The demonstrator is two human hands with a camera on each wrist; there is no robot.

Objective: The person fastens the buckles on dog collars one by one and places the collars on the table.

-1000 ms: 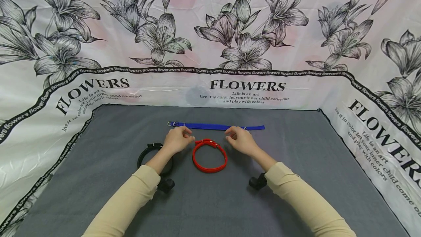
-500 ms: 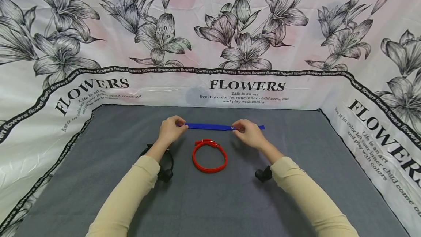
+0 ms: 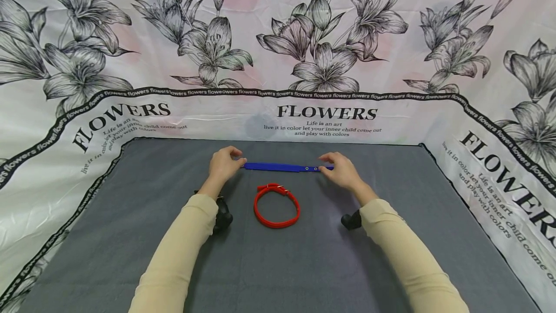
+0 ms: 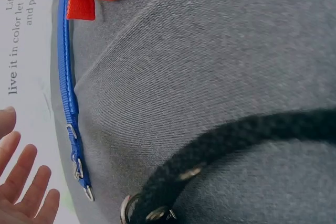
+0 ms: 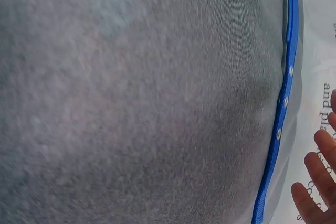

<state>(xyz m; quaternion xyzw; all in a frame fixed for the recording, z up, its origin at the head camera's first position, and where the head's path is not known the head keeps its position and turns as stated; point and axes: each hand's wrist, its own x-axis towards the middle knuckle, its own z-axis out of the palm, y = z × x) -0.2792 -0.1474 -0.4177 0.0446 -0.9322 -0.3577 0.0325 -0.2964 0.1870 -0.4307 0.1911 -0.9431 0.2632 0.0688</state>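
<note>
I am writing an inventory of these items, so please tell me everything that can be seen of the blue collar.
The blue collar is a narrow, woven-looking band with a thicker middle stretch. Toward the end nearer the left hand it has silvery metal fittings; toward the end nearer the right hand, three metal eyelets show. It lies unfastened, nearly straight, on the gray cloth, beyond the red collar. The wrist views show neither hand touching it.
</note>
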